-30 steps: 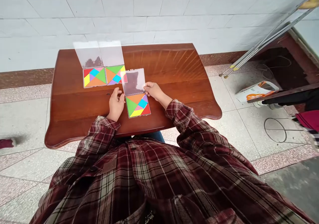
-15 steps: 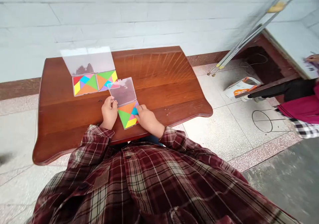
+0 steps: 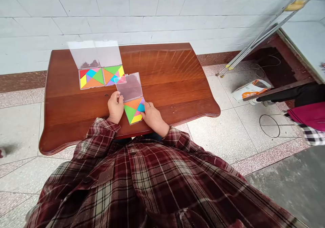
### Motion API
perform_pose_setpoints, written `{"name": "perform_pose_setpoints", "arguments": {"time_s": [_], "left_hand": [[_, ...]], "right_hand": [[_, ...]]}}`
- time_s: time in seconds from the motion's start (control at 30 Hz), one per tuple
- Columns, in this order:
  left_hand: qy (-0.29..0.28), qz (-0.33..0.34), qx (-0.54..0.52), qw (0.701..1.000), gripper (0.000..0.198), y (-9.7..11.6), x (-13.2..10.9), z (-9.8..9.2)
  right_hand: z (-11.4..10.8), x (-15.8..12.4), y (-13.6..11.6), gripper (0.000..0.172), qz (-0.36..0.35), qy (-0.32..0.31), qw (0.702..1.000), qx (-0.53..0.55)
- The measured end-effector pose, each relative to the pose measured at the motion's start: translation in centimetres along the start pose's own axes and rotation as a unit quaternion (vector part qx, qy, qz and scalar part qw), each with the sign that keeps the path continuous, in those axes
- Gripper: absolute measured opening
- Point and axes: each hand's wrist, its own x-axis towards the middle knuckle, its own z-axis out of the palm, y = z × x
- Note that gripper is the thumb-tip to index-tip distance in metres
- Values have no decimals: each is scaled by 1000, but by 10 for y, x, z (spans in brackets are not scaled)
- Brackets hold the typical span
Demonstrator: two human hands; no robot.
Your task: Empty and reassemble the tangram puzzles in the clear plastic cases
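Note:
A tangram case (image 3: 130, 114) lies open near the table's front edge, its coloured pieces filling the tray. Its clear lid (image 3: 130, 87) is folded back towards the wall. My left hand (image 3: 115, 107) is closed at the lid's left edge, near the hinge, with thumb and fingers bent around it. Over the tray's right side, my right hand (image 3: 153, 118) is closed on the case, its thumb and fingers covering part of the right-hand pieces. Farther back on the left, two more filled tangram cases, one left (image 3: 91, 78) and one right (image 3: 108, 75), lie side by side with lids open.
The brown wooden table (image 3: 167, 75) stands against a white tiled wall. On the right, crutches (image 3: 243, 53) lean on the wall, and a white and orange box (image 3: 251, 90) sits on the floor. A person in a magenta garment (image 3: 308, 114) is at the right edge.
The whole view has shifted slightly, so the table and cases sit a little higher and farther right. Both hands keep their places on the near case.

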Motion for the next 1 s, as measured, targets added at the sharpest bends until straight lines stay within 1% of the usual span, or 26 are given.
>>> {"name": "perform_pose_setpoints", "arguments": {"time_s": [0.13, 0.23, 0.3, 0.4, 0.47, 0.5, 0.57, 0.63, 0.7, 0.77, 0.83, 0.9, 0.93, 1.0], "left_hand": [[20, -2, -1, 1000, 20, 8, -3, -1], [29, 8, 7, 1000, 19, 10, -4, -2], [34, 19, 9, 999, 19, 8, -3, -1], [35, 39, 7, 999, 17, 2, -1, -1], [35, 52, 4, 998, 16, -2, 1, 0], [36, 58, 1, 998, 15, -4, 1, 0], [35, 64, -4, 997, 16, -8, 3, 1], [29, 64, -7, 998, 18, -10, 4, 1], [19, 65, -7, 998, 18, -11, 4, 2], [13, 67, -8, 998, 19, -12, 5, 3], [10, 66, -10, 998, 20, -13, 5, 4], [9, 65, -11, 998, 20, -13, 5, 4], [9, 66, -10, 998, 21, -14, 5, 4], [11, 70, -9, 997, 21, -14, 5, 5]], "right_hand": [[-8, 3, 2, 45, -1, -10, 1000, 27], [-11, 6, 5, 42, -5, -8, 999, 54], [-11, 10, 8, 37, -11, -2, 997, 77], [-5, 17, 15, 22, -13, 14, 992, 124], [0, 22, 22, 10, -24, 25, 984, 175], [2, 25, 26, 7, -31, 30, 977, 207], [3, 31, 38, 9, -39, 56, 960, 270], [1, 37, 55, 10, -28, 104, 946, 307], [-5, 42, 74, 10, -1, 145, 944, 296], [-13, 43, 89, 7, 34, 154, 957, 244], [-19, 40, 94, 13, 67, 155, 970, 175], [-22, 35, 89, 24, 77, 169, 976, 113], [-22, 32, 82, 28, 67, 175, 978, 90], [-19, 28, 64, 31, 15, 163, 984, 66]]}}
